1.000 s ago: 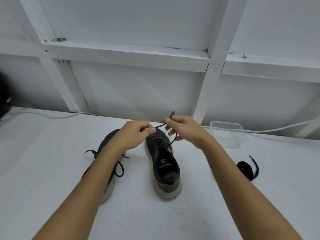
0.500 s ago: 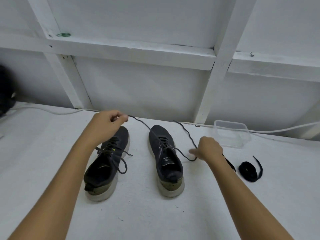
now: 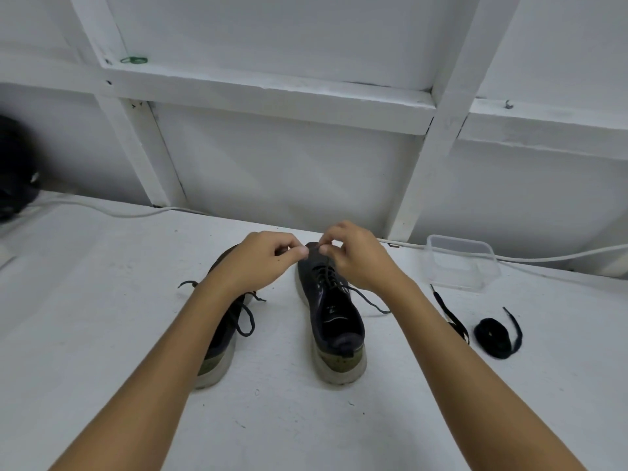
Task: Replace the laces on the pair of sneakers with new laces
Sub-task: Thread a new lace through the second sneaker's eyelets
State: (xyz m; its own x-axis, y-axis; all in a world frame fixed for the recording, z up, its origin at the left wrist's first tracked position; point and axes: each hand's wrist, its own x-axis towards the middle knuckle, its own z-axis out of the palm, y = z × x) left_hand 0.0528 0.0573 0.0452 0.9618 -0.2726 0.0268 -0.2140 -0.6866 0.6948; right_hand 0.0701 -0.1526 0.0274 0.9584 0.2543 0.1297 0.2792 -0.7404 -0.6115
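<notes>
- Work surface: a white table [image 3: 102, 334] set against a white panelled wall with framing battens.
- Right sneaker [image 3: 334, 321]: dark upper, pale sole, standing upright near the middle of the table, toe toward the wall and heel toward the person.
- Left sneaker [image 3: 221, 348]: same type, just beside the right sneaker on its left. The left forearm crosses over it and hides most of the upper; a loose lace loop [image 3: 246, 321] shows beside the arm.
- Left hand [image 3: 261, 263]: raised over the toe end of the right sneaker, fingers curled, thumb and forefinger pressed together in a pinch. The lace itself is too thin to make out between the fingertips.
- Right hand [image 3: 356, 260]: directly opposite, close to the left hand, thumb and forefinger pinching at the same spot above the toe eyelets.
- Right sneaker's lace [image 3: 370, 302]: one free end trails out from under the right hand onto the table on the right side of the shoe.
- New laces: one coiled black lace [image 3: 492, 338] lies on the table well to the right; a second black lace [image 3: 448, 314] lies stretched out between it and the right forearm.
- Clear plastic container [image 3: 458, 265]: stands near the wall, behind the spare laces.
- White cable [image 3: 543, 258]: runs along the foot of the wall and passes over the container.
- Green rubber band [image 3: 134, 60]: rests on the upper wall ledge, left side.
- Dark object [image 3: 15, 171]: at the far left edge; cannot tell what it is.
</notes>
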